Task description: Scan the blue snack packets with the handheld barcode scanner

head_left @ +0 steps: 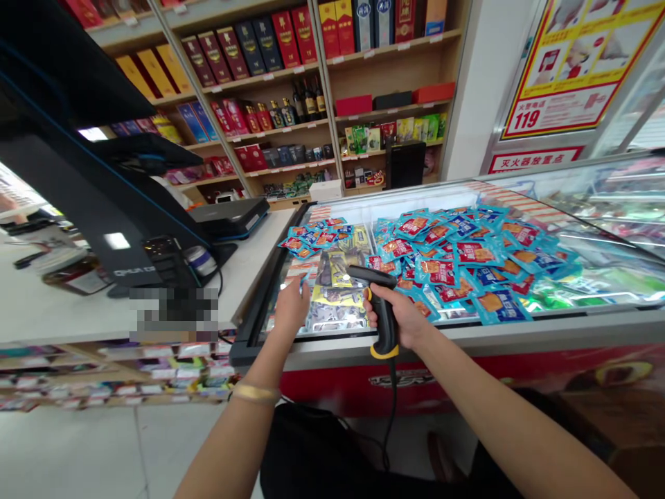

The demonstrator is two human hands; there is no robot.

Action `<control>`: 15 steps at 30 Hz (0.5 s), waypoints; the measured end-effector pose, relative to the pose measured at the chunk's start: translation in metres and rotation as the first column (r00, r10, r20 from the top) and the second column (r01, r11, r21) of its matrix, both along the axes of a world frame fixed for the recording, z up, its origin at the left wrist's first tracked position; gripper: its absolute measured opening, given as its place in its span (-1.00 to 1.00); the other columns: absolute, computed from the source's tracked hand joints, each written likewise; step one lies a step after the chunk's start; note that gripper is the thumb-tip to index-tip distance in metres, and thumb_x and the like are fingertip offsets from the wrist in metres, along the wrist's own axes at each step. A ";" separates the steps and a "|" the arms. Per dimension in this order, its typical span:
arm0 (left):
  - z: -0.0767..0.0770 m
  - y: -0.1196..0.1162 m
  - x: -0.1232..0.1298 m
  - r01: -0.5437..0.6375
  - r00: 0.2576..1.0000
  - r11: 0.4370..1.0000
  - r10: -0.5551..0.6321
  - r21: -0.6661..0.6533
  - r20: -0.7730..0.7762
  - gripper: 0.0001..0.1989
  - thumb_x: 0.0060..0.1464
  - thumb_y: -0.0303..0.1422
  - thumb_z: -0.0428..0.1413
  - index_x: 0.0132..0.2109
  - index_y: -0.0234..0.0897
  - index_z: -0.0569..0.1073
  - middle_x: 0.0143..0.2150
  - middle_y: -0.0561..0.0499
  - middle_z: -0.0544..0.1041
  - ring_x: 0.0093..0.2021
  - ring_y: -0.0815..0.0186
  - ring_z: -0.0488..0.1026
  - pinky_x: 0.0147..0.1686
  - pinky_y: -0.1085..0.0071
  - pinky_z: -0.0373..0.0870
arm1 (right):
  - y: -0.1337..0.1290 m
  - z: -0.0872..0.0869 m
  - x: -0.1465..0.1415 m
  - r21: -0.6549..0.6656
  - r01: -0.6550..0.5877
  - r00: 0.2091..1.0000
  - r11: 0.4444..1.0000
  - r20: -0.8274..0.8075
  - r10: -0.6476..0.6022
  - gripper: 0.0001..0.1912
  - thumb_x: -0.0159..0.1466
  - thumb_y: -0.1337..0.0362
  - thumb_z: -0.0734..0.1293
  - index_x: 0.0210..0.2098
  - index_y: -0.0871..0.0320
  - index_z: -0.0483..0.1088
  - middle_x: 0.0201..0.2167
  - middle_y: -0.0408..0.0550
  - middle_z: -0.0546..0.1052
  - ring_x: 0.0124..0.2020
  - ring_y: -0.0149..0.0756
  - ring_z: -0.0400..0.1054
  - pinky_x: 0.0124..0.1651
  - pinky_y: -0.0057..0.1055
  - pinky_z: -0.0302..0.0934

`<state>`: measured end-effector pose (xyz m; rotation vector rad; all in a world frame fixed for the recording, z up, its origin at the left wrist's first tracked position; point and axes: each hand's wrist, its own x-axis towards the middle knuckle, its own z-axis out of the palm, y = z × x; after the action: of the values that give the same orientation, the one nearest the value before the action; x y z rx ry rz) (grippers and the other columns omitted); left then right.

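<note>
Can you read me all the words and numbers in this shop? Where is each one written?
"119": on the red and yellow poster
"灭火器放置点": on the red sign under the poster
Too small or blurry to read: the blue snack packets and the boxes on the shelves
</note>
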<state>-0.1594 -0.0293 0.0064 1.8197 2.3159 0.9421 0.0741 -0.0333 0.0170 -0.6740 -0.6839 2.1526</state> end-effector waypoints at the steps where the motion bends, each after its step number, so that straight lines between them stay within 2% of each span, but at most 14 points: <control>1: -0.003 -0.002 0.005 0.004 0.991 0.998 -0.012 0.057 0.132 -0.68 0.16 -0.25 -0.07 -0.11 -0.30 0.49 -0.22 -0.18 0.59 -0.14 0.08 0.51 -0.12 0.24 0.38 | 0.000 -0.002 0.000 0.004 0.006 1.000 1.000 0.011 -0.006 -0.79 0.12 0.17 0.40 -0.43 0.21 0.38 -0.61 -0.18 0.39 -0.67 -0.51 0.22 -0.62 -0.57 0.19; 2: -0.007 -0.004 0.009 0.017 0.962 0.994 -0.046 0.109 0.269 -0.66 0.16 -0.19 -0.06 -0.16 -0.30 0.49 -0.28 -0.14 0.58 -0.18 0.11 0.51 -0.16 0.28 0.40 | 0.000 -0.003 0.000 0.011 0.011 1.000 1.000 0.023 -0.011 -0.78 0.12 0.17 0.40 -0.43 0.21 0.38 -0.61 -0.18 0.39 -0.67 -0.51 0.22 -0.62 -0.57 0.19; 4: -0.015 -0.005 0.016 0.053 0.859 0.982 -0.137 0.181 0.494 -0.61 0.13 -0.07 -0.02 -0.19 -0.30 0.49 -0.34 -0.07 0.57 -0.25 0.18 0.50 -0.24 0.34 0.41 | 0.001 -0.004 0.000 0.034 0.011 0.999 0.999 0.040 -0.013 -0.78 0.13 0.17 0.39 -0.43 0.22 0.38 -0.62 -0.18 0.38 -0.68 -0.51 0.23 -0.62 -0.57 0.19; 6: -0.020 -0.004 0.021 0.077 0.772 0.975 -0.191 0.209 0.606 -0.57 0.09 -0.02 0.01 -0.18 -0.31 0.48 -0.36 -0.03 0.57 -0.30 0.22 0.49 -0.28 0.36 0.41 | 0.001 -0.004 0.001 0.062 -0.001 0.998 0.998 0.055 -0.002 -0.78 0.13 0.17 0.39 -0.43 0.22 0.38 -0.62 -0.19 0.38 -0.69 -0.51 0.23 -0.62 -0.57 0.20; 8: -0.021 -0.004 0.025 0.090 0.740 0.971 -0.214 0.221 0.637 -0.56 0.09 -0.02 0.02 -0.16 -0.31 0.48 -0.36 -0.03 0.57 -0.32 0.25 0.48 -0.29 0.37 0.41 | 0.000 -0.004 0.001 0.096 -0.017 0.997 0.995 0.071 0.010 -0.78 0.13 0.17 0.40 -0.42 0.22 0.38 -0.62 -0.18 0.39 -0.69 -0.51 0.23 -0.62 -0.56 0.20; 11: -0.017 -0.005 0.028 0.106 0.755 0.964 -0.237 0.244 0.611 -0.62 0.08 -0.09 0.03 -0.16 -0.31 0.48 -0.34 -0.03 0.57 -0.32 0.26 0.48 -0.27 0.37 0.41 | -0.002 -0.003 0.002 0.141 -0.040 0.995 0.989 0.096 0.026 -0.78 0.14 0.17 0.39 -0.42 0.22 0.38 -0.61 -0.17 0.40 -0.68 -0.50 0.23 -0.63 -0.54 0.19; 15: -0.007 -0.010 0.033 0.161 0.865 0.965 -0.239 0.207 0.442 -0.73 0.01 -0.23 0.08 -0.22 -0.32 0.49 -0.36 0.00 0.56 -0.34 0.26 0.46 -0.26 0.38 0.38 | -0.004 -0.001 0.004 0.174 -0.065 0.995 0.983 0.088 0.051 -0.79 0.16 0.17 0.38 -0.41 0.21 0.39 -0.60 -0.17 0.41 -0.68 -0.50 0.23 -0.63 -0.54 0.20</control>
<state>-0.1266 -0.0391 -0.0010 1.6141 1.7704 1.3856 0.0777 -0.0377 0.0158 -0.6579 -0.9379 2.0952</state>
